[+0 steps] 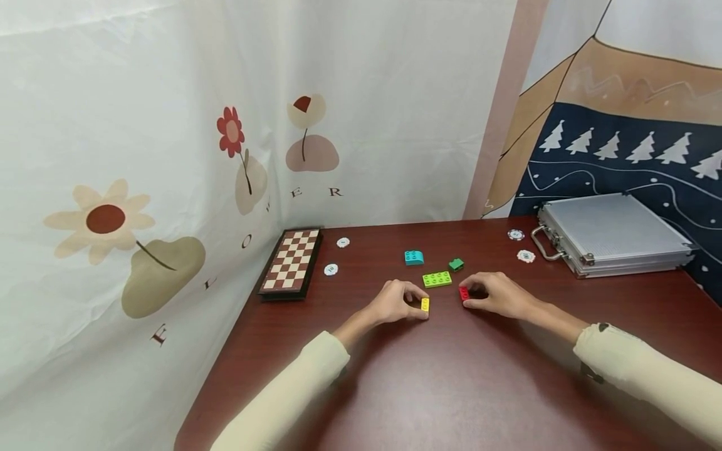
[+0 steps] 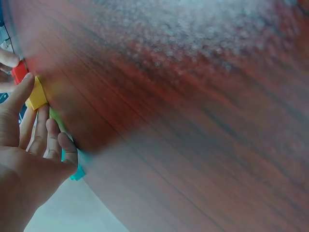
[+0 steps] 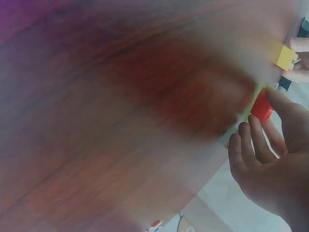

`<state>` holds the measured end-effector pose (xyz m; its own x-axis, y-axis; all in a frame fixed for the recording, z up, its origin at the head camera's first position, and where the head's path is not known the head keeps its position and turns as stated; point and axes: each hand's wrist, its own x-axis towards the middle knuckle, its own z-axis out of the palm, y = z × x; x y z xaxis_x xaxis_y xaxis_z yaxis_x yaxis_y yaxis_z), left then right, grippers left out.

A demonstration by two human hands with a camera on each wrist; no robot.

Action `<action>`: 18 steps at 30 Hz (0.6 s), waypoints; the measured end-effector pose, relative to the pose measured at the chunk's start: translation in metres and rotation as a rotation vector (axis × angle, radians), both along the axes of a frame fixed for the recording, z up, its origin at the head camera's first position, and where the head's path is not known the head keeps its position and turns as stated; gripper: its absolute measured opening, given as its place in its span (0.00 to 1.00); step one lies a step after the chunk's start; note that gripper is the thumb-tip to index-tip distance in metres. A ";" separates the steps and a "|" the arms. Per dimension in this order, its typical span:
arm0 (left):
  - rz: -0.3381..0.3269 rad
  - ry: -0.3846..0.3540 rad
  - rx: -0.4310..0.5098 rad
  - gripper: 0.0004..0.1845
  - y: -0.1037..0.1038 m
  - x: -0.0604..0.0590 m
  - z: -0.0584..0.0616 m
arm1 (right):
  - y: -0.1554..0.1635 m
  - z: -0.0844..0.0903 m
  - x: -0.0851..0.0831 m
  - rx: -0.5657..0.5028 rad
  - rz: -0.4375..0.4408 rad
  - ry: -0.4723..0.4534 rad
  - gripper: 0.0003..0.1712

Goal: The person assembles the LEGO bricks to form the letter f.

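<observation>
Between thumb and fingers, my left hand point(image 1: 393, 302) pinches a yellow toy brick point(image 1: 425, 305) low over the table. A red toy brick point(image 1: 464, 293) is pinched the same way by my right hand point(image 1: 499, 296), a short gap to the right of the yellow one. Just beyond the hands lies a lime-green brick point(image 1: 437, 279) with two rows of studs. Behind it are a small dark green brick point(image 1: 456, 264) and a turquoise brick point(image 1: 414, 257) with a rounded end. In the left wrist view the yellow brick point(image 2: 37, 94) shows at the fingertips; the right wrist view shows the red brick point(image 3: 261, 104).
A chessboard point(image 1: 291, 260) lies at the table's left edge, with two white chips point(image 1: 331, 269) beside it. To the right stand a silver case point(image 1: 617, 232) and two more chips point(image 1: 526, 256). A printed curtain point(image 1: 383, 113) hangs behind the dark wooden table point(image 1: 429, 388).
</observation>
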<state>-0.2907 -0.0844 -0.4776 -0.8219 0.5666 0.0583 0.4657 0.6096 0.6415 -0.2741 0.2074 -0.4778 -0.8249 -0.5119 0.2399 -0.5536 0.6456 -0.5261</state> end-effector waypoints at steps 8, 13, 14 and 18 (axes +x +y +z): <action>0.023 0.015 0.002 0.18 0.002 0.000 0.001 | -0.013 0.013 -0.004 -0.043 0.012 -0.028 0.22; 0.051 0.011 -0.018 0.16 0.003 0.001 0.000 | -0.024 0.016 -0.005 -0.036 0.016 -0.013 0.22; 0.055 0.010 -0.019 0.16 0.003 0.002 -0.001 | -0.027 0.016 -0.005 -0.034 0.018 -0.009 0.21; 0.067 0.007 -0.007 0.16 0.003 0.001 -0.003 | -0.036 0.015 -0.004 -0.049 0.033 0.006 0.20</action>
<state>-0.2893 -0.0812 -0.4804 -0.8576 0.5107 0.0605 0.4282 0.6439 0.6340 -0.2776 0.1713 -0.4624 -0.8063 -0.5261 0.2702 -0.5773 0.6008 -0.5530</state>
